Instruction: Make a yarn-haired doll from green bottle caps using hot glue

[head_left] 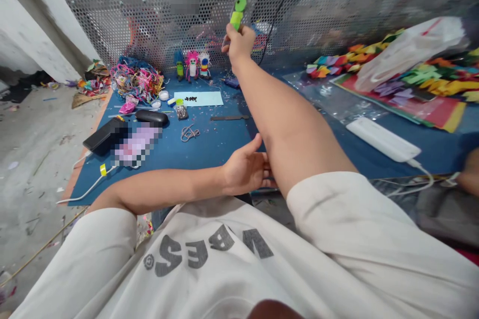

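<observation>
Raised in front of the perforated metal panel, my right hand (241,44) grips a small green doll (236,19) with a dark round eye and wispy grey hair. My left hand (247,167) is held low over the table's near edge, beside my right elbow. Its thumb points up and its fingers are spread; their tips reach the right forearm, and I cannot tell whether they touch it. Below and left of the raised doll, three small dolls (192,66) with blue, pink and white hair stand against the panel.
On the blue table (209,154) lie a yarn pile (136,79), a light-blue paper (209,98) with black bits, a grey cord (190,133), a flat metal strip (229,118), a black case (151,117) and a white power bank (383,138). Coloured pieces (430,79) and a plastic bag (407,55) fill the right.
</observation>
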The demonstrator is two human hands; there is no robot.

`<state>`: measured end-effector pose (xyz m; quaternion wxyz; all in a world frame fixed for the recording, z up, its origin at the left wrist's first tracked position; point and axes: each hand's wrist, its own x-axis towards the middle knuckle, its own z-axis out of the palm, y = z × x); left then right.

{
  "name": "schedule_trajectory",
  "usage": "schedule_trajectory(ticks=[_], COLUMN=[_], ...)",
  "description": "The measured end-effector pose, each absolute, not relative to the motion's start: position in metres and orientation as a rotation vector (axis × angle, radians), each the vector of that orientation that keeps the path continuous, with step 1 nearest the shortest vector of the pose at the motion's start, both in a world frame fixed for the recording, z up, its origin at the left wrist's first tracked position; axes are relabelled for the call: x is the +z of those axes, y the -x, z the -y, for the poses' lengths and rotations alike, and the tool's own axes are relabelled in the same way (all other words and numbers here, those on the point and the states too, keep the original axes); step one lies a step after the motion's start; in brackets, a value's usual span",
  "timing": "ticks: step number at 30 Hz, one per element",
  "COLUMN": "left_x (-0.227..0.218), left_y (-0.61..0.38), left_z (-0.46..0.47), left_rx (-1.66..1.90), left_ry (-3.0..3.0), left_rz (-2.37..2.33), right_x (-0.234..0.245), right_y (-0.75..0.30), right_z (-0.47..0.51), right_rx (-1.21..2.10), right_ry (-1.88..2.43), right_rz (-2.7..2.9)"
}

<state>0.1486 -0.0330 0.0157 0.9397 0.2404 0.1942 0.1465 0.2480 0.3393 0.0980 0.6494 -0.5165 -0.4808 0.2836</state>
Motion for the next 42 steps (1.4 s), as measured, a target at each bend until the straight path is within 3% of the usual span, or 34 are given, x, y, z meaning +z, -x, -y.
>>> schedule_trajectory(ticks=[8,16,19,24,29,34,38,42], left_x=[0.033,0.024,0.030,0.036,0.009,-0.010,-0.009,-0.010], left_y=[-0.144,-0.135,-0.129,-0.109,-0.095,-0.089,-0.080,-0.077], left_z=[0.024,0.010,-0.021,-0.109,-0.155,-0.155,-0.153,-0.153], left_rx=[0.521,0.363,0.627,1.573,1.500,1.519,1.387,1.312], left_ry=[-0.392,-0.525,-0.804,-1.068,-1.172,-1.120,-1.035,-0.987], left_rz=[-0.410,-0.511,-0.563,-1.016,-1.009,-0.819,-0.737,-0.719], right_x=[0.085,0.057,0.045,0.022,0.005,0.005,0.012,0.015], right_y=[-0.250,-0.274,-0.282,-0.277,-0.262,-0.262,-0.292,-0.355], right_z=[-0.334,-0.318,-0.297,-0.249,-0.216,-0.213,-0.238,-0.282], right_rx=[0.719,0.837,0.892,1.332,1.646,1.667,1.356,0.332], right_ry=[1.248,1.145,1.068,0.770,0.644,0.642,0.838,1.413], right_rz=[1.101,1.131,1.158,1.364,1.494,1.690,1.897,2.053])
